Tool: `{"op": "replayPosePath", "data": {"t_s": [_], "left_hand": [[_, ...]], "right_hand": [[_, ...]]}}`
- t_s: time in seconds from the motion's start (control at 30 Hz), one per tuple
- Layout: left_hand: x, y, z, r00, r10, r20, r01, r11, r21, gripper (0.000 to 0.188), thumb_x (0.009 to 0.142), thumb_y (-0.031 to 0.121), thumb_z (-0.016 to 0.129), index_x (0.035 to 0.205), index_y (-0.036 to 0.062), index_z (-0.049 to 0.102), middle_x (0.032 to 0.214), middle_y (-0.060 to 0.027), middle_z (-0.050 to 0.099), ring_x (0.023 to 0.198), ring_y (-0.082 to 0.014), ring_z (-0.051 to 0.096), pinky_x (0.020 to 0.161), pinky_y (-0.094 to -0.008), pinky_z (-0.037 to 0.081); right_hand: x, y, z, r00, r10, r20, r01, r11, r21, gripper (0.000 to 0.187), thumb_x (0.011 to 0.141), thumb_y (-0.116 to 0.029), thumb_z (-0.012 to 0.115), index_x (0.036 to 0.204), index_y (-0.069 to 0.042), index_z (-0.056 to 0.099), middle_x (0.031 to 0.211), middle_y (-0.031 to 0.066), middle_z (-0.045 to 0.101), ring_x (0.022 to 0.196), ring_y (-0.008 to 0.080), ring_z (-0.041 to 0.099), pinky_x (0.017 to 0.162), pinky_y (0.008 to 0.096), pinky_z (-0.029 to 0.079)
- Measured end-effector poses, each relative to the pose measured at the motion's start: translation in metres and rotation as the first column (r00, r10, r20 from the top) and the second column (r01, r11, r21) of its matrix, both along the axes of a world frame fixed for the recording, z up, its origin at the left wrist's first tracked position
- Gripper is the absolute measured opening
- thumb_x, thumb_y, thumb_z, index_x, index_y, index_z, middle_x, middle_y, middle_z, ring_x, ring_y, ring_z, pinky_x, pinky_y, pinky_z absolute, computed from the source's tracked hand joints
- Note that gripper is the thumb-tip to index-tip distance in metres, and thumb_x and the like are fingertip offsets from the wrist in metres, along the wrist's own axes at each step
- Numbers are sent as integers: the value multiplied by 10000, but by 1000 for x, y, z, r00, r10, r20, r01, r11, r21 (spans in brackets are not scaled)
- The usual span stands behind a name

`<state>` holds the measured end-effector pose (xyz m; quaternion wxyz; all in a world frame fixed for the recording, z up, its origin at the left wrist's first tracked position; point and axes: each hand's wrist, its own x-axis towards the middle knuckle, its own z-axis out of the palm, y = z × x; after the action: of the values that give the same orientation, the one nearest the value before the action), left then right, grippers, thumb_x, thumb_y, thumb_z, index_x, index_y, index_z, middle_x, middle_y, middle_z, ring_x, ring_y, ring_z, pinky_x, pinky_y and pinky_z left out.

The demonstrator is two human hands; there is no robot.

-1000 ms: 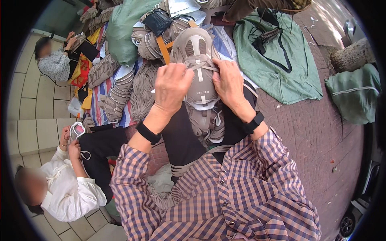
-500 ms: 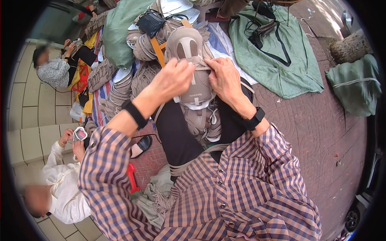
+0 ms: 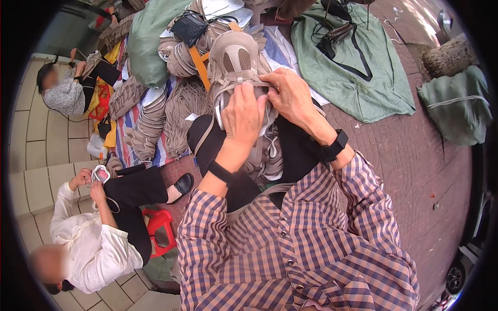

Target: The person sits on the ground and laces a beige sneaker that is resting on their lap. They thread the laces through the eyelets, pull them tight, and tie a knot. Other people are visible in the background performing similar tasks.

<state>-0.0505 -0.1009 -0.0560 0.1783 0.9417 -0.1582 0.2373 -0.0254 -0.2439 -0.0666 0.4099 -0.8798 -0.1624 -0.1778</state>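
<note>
shoe (image 3: 236, 59) beige | shirt (image 3: 301, 249) brown-blue checked | sack (image 3: 358, 78) green | stool (image 3: 158, 230) red

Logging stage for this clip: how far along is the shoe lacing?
Done: a flat lace already crosses the beige shoe near its toe end. In hand: both hands grip the lace over the tongue, left hand below, right hand beside it; the hands hide the eyelets under them. Left: piles of beige shoe uppers lie on the ground to the person's left.

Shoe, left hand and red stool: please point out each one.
shoe (image 3: 236, 59), head view, on its toe mesh.
left hand (image 3: 244, 116), head view, on its back.
red stool (image 3: 158, 228), head view, on its seat.
</note>
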Motion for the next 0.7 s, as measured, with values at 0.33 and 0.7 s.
{"op": "replayPosePath", "data": {"t_s": [0.33, 0.7], "left_hand": [[-15, 22, 18, 972, -87, -219, 103, 993, 62, 186, 897, 161, 561, 733, 89, 512, 685, -100, 581, 591, -286, 624, 509, -410, 482], [-197, 19, 121, 432, -882, -190, 692, 459, -557, 186, 756, 170, 705, 843, 82, 568, 858, -63, 601, 698, -209, 609, 558, -328, 481]], "right_hand": [[-29, -10, 9, 998, 44, -37, -39, 991, 130, 227, 809, -85, 626, 1022, -31, 680, 1025, 144, 638, 1011, 344, 587, 873, 424, 474], [-135, -13, 24, 820, 571, 37, -572, 819, 50, 389, 764, -37, 682, 1150, -60, 642, 1082, 108, 658, 863, 273, 641, 765, 364, 514]]}}
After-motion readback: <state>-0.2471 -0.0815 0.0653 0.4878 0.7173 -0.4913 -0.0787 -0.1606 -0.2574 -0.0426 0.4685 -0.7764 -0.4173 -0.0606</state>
